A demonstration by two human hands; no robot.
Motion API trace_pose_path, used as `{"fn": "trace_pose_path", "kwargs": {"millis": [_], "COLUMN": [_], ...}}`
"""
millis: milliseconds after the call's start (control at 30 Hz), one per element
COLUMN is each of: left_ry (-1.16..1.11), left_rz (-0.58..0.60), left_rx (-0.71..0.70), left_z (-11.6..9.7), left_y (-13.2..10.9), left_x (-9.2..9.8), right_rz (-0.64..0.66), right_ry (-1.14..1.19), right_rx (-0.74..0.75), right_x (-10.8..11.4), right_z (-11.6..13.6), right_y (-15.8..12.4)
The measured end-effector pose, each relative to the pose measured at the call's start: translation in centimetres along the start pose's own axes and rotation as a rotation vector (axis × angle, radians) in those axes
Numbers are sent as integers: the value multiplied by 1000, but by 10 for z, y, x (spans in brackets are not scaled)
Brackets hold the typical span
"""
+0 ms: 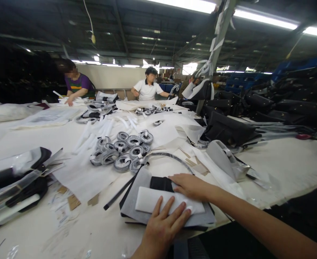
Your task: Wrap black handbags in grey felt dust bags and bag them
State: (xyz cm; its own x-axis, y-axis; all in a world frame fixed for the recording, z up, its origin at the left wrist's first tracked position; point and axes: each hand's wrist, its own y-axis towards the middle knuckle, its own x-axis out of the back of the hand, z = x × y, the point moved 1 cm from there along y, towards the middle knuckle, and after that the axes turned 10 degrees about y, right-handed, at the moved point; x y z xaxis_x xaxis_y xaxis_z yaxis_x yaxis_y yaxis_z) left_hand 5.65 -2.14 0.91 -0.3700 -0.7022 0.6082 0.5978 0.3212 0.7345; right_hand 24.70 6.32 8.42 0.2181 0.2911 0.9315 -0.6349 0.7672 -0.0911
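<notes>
My left hand (162, 221) lies flat with fingers spread on a white folded sheet (147, 201) that rests on a grey flat bag (139, 181) at the near table edge. My right hand (191, 185) reaches in from the right, palm down, fingers resting where the white sheet meets a black folded piece (161, 183). A thin dark strap (118, 194) runs out from under the bag to the left, and a curved strap (171, 157) arcs behind it.
A cluster of coiled grey straps (126, 151) lies mid-table among white paper sheets (85, 176). Black bags in plastic (15, 183) sit at left, dark bags (228, 129) pile at right. Two people (149, 86) work at the far end.
</notes>
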Motion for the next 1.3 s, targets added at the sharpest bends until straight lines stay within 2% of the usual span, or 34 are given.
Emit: {"fn": "trace_pose_path", "kwargs": {"millis": [100, 267, 433, 600, 800, 933, 1067, 1167, 1300], "left_ry": [5, 9, -25, -26, -55, -75, -86, -87, -107], "left_rz": [4, 51, -6, 37, 2, 3, -52, -57, -123], "left_rx": [-17, -64, -16, -69, -47, -40, -2, 9, 85], "left_z": [1, 5, 4, 5, 3, 2, 2, 0, -3], "left_y": [0, 1, 2, 2, -2, -3, -1, 0, 1], "left_x": [2, 5, 4, 7, 6, 3, 0, -2, -3], "right_rz": [8, 37, 54, 83, 83, 4, -95, -48, 12], "right_ry": [-57, -154, -204, -147, -22, 28, 24, 17, -45], "right_rx": [-58, -96, -129, -89, 12, -47, -138, -114, -106], "right_x": [-6, -1, 1, 5, 6, 3, -2, -3, -1], "right_z": [-7, -10, -9, -16, -24, -28, -29, -25, -19], "right_y": [-2, -6, -3, -9, -15, -20, -25, -25, -21]}}
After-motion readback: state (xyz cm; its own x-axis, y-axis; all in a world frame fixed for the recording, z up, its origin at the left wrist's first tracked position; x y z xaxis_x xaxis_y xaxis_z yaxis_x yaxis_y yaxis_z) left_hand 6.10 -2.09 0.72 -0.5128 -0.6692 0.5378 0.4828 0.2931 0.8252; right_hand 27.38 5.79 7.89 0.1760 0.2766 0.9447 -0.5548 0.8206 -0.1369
